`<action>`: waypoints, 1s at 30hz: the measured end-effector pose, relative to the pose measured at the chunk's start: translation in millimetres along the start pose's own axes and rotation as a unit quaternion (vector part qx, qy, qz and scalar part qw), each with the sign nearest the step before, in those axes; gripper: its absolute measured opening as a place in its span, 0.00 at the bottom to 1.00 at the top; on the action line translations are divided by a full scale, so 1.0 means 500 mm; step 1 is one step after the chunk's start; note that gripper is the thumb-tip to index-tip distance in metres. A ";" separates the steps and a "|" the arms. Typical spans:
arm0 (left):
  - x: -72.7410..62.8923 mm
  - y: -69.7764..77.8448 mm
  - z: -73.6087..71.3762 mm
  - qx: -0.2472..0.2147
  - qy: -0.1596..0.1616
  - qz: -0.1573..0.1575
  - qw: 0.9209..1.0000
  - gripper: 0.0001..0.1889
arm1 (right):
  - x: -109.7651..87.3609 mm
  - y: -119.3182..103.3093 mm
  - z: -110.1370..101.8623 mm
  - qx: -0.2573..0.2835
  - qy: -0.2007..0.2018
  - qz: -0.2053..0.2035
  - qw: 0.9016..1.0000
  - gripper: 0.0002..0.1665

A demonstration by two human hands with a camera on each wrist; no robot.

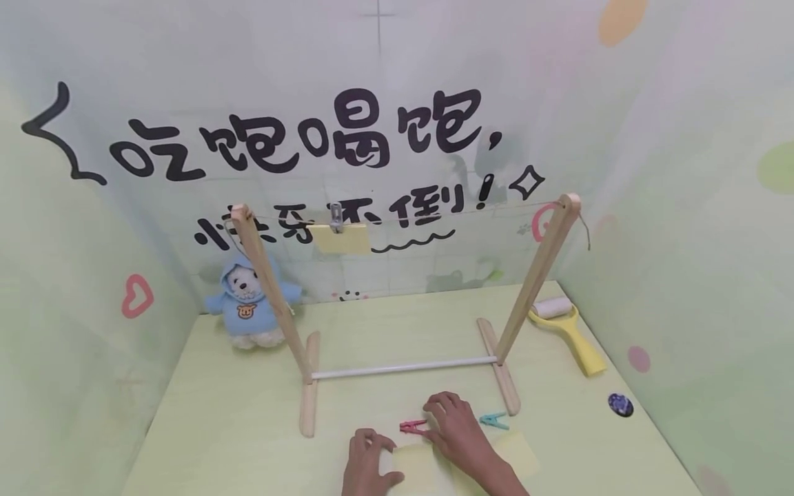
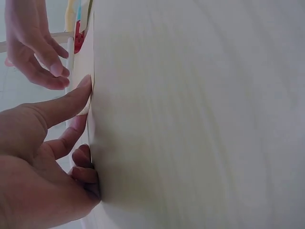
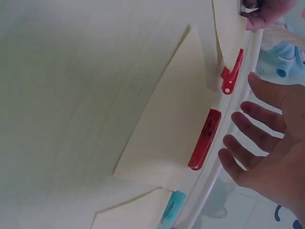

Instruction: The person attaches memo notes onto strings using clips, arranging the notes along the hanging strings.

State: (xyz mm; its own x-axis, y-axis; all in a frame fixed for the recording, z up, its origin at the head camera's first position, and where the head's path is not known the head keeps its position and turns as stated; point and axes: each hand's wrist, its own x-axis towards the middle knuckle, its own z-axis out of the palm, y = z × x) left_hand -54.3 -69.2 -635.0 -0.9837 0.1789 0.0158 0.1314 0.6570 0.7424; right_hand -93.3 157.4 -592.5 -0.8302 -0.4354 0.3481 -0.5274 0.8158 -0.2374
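My left hand [image 1: 370, 463] pinches the edge of a pale yellow paper note [image 1: 414, 470] low over the table. In the left wrist view, its thumb and index finger [image 2: 71, 136] meet at the note's edge. My right hand [image 1: 457, 437] hovers with spread fingers and nothing in them, above the red clothespin [image 1: 412, 427]. The right wrist view shows one red clothespin [image 3: 231, 76] by the held note and another [image 3: 205, 139] at the edge of a second note [image 3: 167, 119]. A teal clothespin [image 1: 494, 420] lies by a third note [image 1: 520, 453].
A wooden stand with two posts [image 1: 538, 275] and a white crossbar [image 1: 403, 367] carries a string; a grey clip [image 1: 336, 217] holds a yellow note [image 1: 343, 239] there. A plush toy [image 1: 251, 303] sits back left. A yellow lint roller [image 1: 573, 334] and dark round badge [image 1: 620, 405] lie right.
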 end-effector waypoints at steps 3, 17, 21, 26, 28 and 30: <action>-0.002 -0.004 0.002 0.009 0.002 -0.001 1.000 0.23 | -0.001 -0.003 0.015 -0.014 -0.019 -0.004 1.000 0.23; -0.002 -0.018 0.001 -0.016 0.015 0.017 1.000 0.16 | -0.013 0.004 0.038 -0.005 -0.013 0.023 1.000 0.16; -0.001 -0.021 0.001 -0.015 0.017 0.021 1.000 0.13 | -0.015 0.007 0.037 0.011 -0.011 0.029 0.999 0.13; 0.000 -0.021 0.001 -0.026 0.020 0.016 0.999 0.09 | -0.014 0.007 0.034 0.060 0.019 0.042 0.997 0.16; -0.001 -0.020 0.000 -0.035 0.018 0.007 0.999 0.09 | -0.013 0.007 0.033 0.108 0.037 0.050 0.992 0.17; 0.000 -0.018 -0.004 -0.045 0.009 -0.003 0.999 0.08 | -0.010 0.007 0.033 0.172 0.049 0.060 0.982 0.17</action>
State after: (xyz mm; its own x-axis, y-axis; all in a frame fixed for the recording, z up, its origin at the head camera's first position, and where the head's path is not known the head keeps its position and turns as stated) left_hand -55.8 -76.5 -640.5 -0.9864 0.1625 0.0230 0.1157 0.5893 0.7996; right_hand -93.8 156.1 -610.0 -0.8774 -0.2918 0.3807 -0.4710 0.6741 -0.5689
